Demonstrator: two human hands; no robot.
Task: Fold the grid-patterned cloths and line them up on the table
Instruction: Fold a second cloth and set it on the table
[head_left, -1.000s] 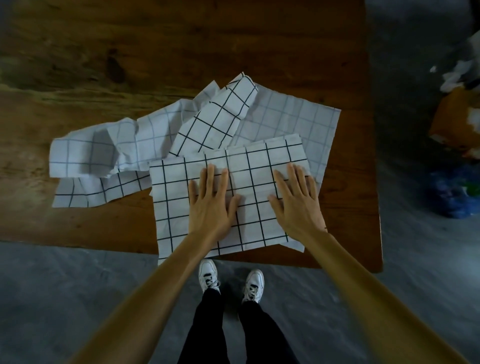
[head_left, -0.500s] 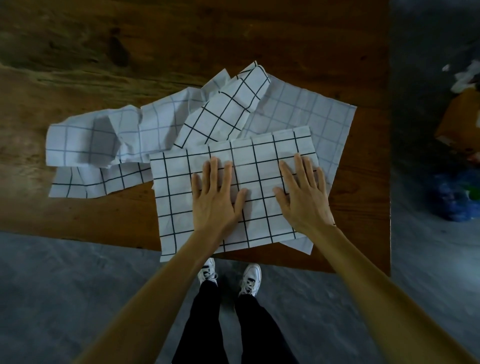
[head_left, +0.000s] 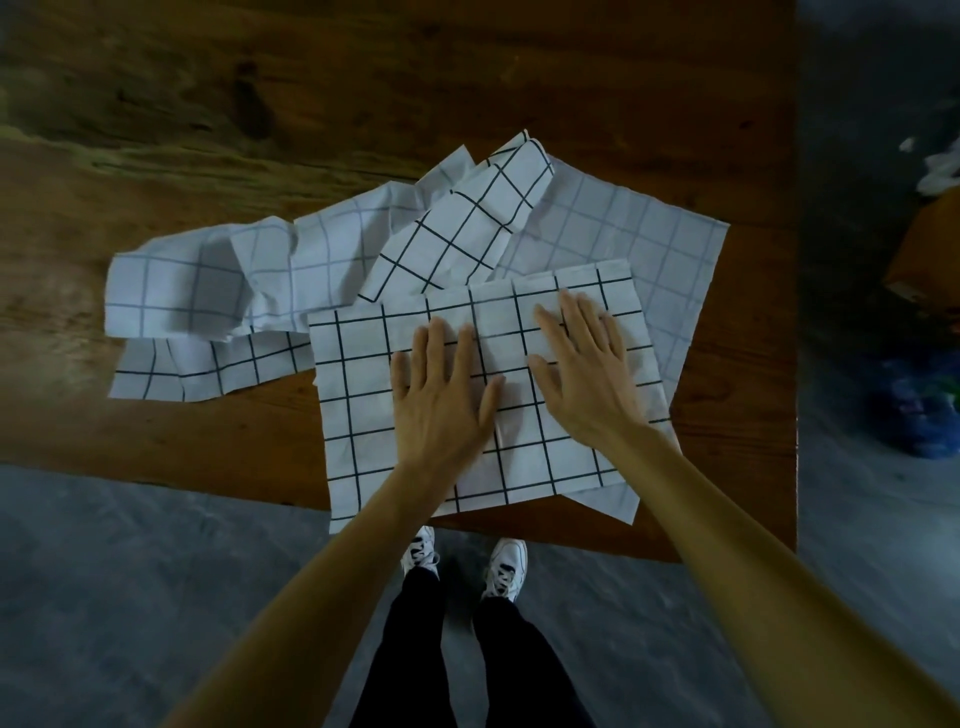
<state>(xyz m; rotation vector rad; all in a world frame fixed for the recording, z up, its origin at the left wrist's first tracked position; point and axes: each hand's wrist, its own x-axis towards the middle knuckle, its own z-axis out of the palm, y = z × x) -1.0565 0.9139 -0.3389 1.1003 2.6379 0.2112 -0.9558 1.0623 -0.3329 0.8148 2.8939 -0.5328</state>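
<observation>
A crumpled white grid-patterned cloth lies at the left of the brown wooden table. Nearer the edge, the left hand and right hand press spread fingers on the folded black-gridded white cloth. It looks light, limp; best pinched at corners.

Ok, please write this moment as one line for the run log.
stage: flattening | left hand: flat on folded cloth | right hand: flat on it | unfolded cloths: behind | table

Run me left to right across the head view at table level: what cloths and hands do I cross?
crumpled cloth → left hand, flat on the folded cloth → right hand, flat on the same cloth → spread cloth underneath, reaching furthest right.
</observation>
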